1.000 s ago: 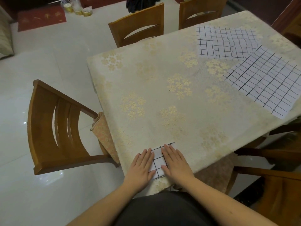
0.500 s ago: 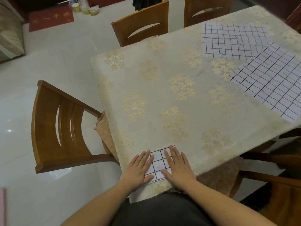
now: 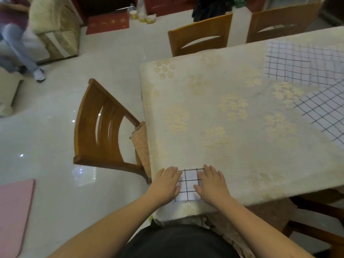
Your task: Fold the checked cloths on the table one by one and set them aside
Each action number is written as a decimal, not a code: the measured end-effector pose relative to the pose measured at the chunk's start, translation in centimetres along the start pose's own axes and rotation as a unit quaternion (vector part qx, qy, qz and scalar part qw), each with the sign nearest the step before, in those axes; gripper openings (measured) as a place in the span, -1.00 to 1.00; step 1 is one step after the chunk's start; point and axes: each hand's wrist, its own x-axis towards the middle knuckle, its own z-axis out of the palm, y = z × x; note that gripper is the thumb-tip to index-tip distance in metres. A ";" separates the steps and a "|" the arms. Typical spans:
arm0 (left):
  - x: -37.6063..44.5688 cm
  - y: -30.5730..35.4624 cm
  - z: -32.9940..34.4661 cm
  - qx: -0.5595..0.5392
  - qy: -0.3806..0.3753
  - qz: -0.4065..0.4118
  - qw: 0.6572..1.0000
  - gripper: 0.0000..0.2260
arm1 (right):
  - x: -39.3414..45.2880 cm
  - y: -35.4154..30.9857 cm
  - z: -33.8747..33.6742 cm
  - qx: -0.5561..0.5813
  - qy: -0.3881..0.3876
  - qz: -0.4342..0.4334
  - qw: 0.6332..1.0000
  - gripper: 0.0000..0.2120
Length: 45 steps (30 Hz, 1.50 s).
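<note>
A small folded white cloth with black checks [image 3: 189, 183] lies near the table's front left corner. My left hand [image 3: 166, 183] lies flat on its left side and my right hand [image 3: 212, 183] lies flat on its right side, fingers straight, both pressing it down. Two unfolded checked cloths lie spread at the far right: one [image 3: 297, 64] further back, and another [image 3: 323, 108] set at an angle and cut by the frame edge.
The table [image 3: 214, 108] wears a cream cloth with gold flowers. A wooden chair [image 3: 100, 131] stands at its left end, two more chairs [image 3: 201, 36] at the far side, another at the lower right. A person's legs [image 3: 20, 51] show far left by a sofa.
My hands have slid apart to the folded cloth's sides, baring more of its middle. The camera has swung left, so the spread cloths sit further right.
</note>
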 end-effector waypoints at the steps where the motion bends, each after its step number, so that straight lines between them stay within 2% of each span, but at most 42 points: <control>1: -0.6 -0.2 -0.3 -0.002 0.013 -0.011 1.000 -0.53 | -0.1 -0.8 -0.6 0.005 0.011 -0.005 1.000 -0.40; 5: -4.2 -1.7 -1.4 -0.024 0.047 -0.061 0.997 -0.50 | -0.9 -5.2 -1.7 0.003 0.021 -0.039 0.999 -0.43; 12: -14.1 -7.8 0.1 -0.019 0.004 -0.181 0.983 -0.49 | -3.5 -15.9 0.0 -0.064 0.047 -0.123 0.989 -0.47; 14: -17.5 -10.0 0.9 -0.035 0.019 -0.207 0.978 -0.45 | -4.3 -19.3 1.1 -0.065 0.045 -0.132 0.988 -0.43; 18: -24.6 -15.2 2.2 -0.046 0.065 -0.239 0.968 -0.50 | -6.1 -26.6 3.5 -0.100 0.054 -0.158 0.981 -0.42; 26: -35.6 -23.5 1.9 -0.086 0.057 -0.299 0.949 -0.50 | -7.5 -42.0 4.6 -0.161 0.035 -0.212 0.963 -0.48; 29: -37.0 -26.4 0.7 -0.085 0.092 -0.311 0.942 -0.50 | -6.8 -45.5 3.8 -0.166 0.057 -0.234 0.956 -0.44; 31: -37.2 -28.1 0.1 -0.099 0.101 -0.316 0.938 -0.42 | -6.0 -47.1 3.2 -0.169 0.058 -0.255 0.950 -0.41; 35: -36.3 -31.2 -1.1 -0.134 0.071 -0.316 0.937 -0.30 | -3.4 -49.4 1.9 -0.163 0.030 -0.262 0.951 -0.46; 41: -32.6 -37.3 -2.7 -0.129 0.023 -0.312 0.941 -0.52 | 2.5 -52.3 -0.1 -0.141 -0.006 -0.261 0.955 -0.44; 45: -29.2 -41.8 -4.5 -0.122 -0.009 -0.316 0.941 -0.52 | 7.9 -54.5 -1.9 -0.130 0.028 -0.255 0.958 -0.26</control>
